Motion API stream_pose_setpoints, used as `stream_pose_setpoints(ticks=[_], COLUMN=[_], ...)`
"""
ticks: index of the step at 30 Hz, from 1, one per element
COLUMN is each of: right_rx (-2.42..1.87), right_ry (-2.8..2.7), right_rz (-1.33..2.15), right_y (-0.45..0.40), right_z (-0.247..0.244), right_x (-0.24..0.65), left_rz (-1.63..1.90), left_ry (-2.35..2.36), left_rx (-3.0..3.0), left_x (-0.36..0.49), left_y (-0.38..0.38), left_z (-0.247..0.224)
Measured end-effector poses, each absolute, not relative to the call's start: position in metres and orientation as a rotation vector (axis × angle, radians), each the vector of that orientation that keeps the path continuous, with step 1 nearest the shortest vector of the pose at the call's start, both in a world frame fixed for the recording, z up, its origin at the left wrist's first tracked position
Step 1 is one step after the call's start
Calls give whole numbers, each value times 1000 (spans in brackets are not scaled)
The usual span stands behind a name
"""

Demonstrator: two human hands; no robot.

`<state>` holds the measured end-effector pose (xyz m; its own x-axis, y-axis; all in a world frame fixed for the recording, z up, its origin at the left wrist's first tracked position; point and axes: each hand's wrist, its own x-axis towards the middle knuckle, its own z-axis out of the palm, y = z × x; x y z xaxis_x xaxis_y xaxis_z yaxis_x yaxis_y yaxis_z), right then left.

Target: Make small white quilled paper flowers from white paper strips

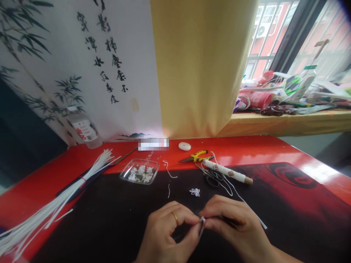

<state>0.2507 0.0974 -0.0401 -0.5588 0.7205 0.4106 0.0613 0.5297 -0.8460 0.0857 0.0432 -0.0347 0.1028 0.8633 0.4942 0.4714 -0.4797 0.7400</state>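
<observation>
Low in the head view, my left hand (167, 228), with a gold ring on one finger, is closed in a pinch. My right hand (236, 224) pinches from the other side, its fingertips almost against the left ones. Between them shows a small piece of white cord (202, 220); its lower part looks thin and greyish, and the fingers hide most of it. Just beyond the fingertips, a white knotted cord flower (195, 192) lies on the dark mat (104, 219). Short cord scraps (169, 190) lie further left.
Beyond the right hand are black-handled scissors (213, 178), yellow-handled pliers (199, 156) and a cord-wrapped stick (227, 171). A clear dish (139, 171) holds white knotted pieces. White cords (68, 190) lie bundled left, near a plastic bottle (85, 129). A white oval object (184, 146) sits behind.
</observation>
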Motion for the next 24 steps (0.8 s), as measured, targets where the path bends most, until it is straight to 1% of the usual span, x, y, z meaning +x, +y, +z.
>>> stream_pose_setpoints(ticks=[7,11,13,15,18,24], right_rx=[-617,-671,-714,-731,-723,-686], right_ry=[-1977,-1966,-1935,-1887,-1802,-1711], right_rz=[1063,1114,1175,1294,1474,1665], right_y=[96,98,98,98,100,102], right_z=[-38,-37,-37,-36,-36,-35], right_x=[251,251,251,252,252,250], left_rz=[1400,1399,1361,1252,1065,868], left_ry=[1228,1179,1230,1260,1155,958], left_rx=[2015,1912,1701,1346,902,588], left_x=[86,88,90,92,92,89], left_y=[41,38,38,40,46,56], left_z=[-37,-39,-37,-34,-28,-30])
